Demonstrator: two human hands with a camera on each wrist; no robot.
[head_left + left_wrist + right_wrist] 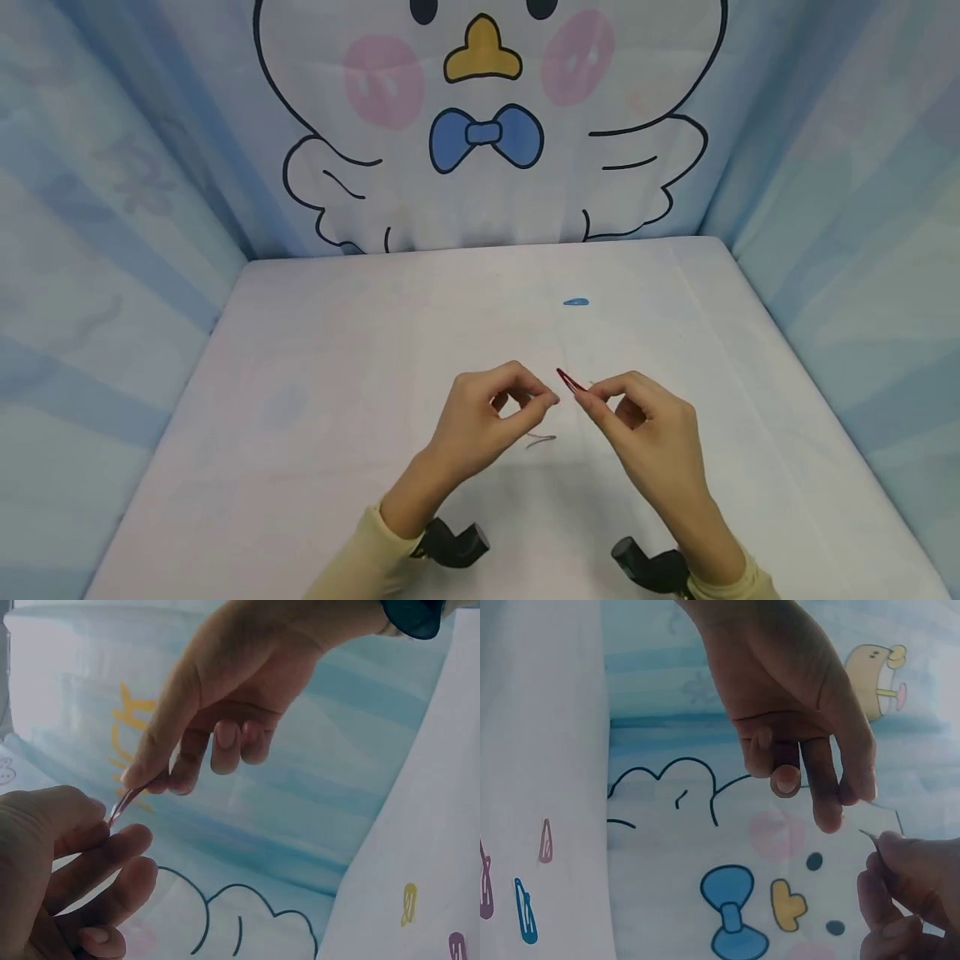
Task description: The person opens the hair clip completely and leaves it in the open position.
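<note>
My right hand (660,433) pinches a dark red snap hair clip (569,380) between thumb and forefinger, its narrow tip pointing up and to the left. Close to that clip, my left hand (480,417) has its thumb and forefinger tips brought together, with nothing visible between them. In the right wrist view, a small gap separates the left fingertips (866,791) from the clip. The left wrist view has the clip's free end overlapping the left fingers. Both hands are raised above the white table (337,358).
A blue hair clip (576,302) lies farther back on the table. A mauve clip (542,439) is partly hidden under the left hand. The left wrist view also has a yellow clip (409,904), and the right wrist view a pink one (546,840). Patterned curtains surround the table.
</note>
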